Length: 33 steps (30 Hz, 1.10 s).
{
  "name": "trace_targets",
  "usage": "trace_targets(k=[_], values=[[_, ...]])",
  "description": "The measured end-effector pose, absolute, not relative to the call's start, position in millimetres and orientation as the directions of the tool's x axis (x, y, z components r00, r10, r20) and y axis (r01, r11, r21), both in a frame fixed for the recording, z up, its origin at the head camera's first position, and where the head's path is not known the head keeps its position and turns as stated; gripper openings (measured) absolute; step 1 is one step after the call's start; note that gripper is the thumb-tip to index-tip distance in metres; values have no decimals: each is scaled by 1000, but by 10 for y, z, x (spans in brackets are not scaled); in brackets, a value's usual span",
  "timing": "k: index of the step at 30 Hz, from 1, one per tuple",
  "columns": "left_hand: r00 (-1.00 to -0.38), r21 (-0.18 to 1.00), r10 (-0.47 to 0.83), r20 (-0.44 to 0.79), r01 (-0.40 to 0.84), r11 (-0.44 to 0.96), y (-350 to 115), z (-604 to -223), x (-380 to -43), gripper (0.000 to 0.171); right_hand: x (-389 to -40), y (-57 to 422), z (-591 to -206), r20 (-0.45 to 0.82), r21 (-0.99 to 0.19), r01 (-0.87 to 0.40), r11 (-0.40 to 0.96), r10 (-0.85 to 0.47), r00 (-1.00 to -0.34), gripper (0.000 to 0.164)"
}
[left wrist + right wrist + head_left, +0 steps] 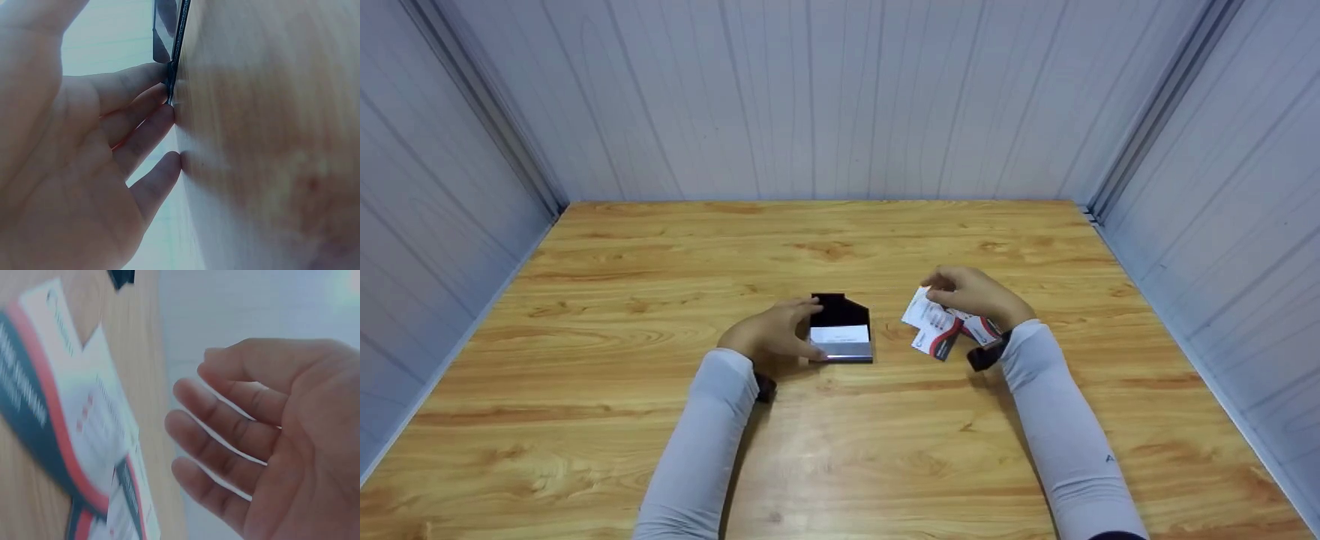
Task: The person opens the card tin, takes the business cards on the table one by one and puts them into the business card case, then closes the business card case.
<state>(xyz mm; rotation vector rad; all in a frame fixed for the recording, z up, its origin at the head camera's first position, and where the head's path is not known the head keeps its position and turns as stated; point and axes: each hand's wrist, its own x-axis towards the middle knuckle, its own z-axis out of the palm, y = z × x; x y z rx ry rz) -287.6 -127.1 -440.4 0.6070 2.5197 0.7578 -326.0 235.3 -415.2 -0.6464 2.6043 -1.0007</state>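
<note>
A black business card holder (840,311) with a silver front strip lies on the table, with white business cards (840,334) inside it. My left hand (771,330) holds its left side, thumb at the front corner and forefinger near the back. In the left wrist view, other fingertips (169,112) rest along the dark edge and the tabletop. To the right, several loose business cards (936,341), white with red and dark bands, overlap one another. Over them hovers my right hand (979,294), fingers loosely bent. The right wrist view shows nothing between its fingers (194,433).
The wood-grain table (840,450) ends at a pale panelled wall (840,97) at the back. More panels rise at the left (427,225) and right (1237,225). A dark wrist device (988,352) sits just beside the loose cards.
</note>
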Motion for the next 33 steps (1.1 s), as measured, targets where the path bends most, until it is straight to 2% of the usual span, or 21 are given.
trace_targets(k=[10, 14, 20, 33], values=[[-790, 610, 553, -266, 307, 731, -1291, -4415, -2891, 94, -3249, 2504, -4157, -292, -581, -165, 797, -393, -872, 45], [-791, 605, 552, -264, 310, 734, -1292, -4425, -2898, 95, -3244, 2495, -4177, -337, -547, -162, 821, -393, -855, 54], [-798, 600, 538, -271, 297, 743, -1292, -4424, -2901, 95, -3246, 2451, -4206, -355, -506, -191, 841, -405, -843, 62], [-801, 602, 532, -274, 289, 744, -1285, -4421, -2894, 95, -3241, 2432, -4225, -340, -523, -196, 830, -414, -844, 56]])
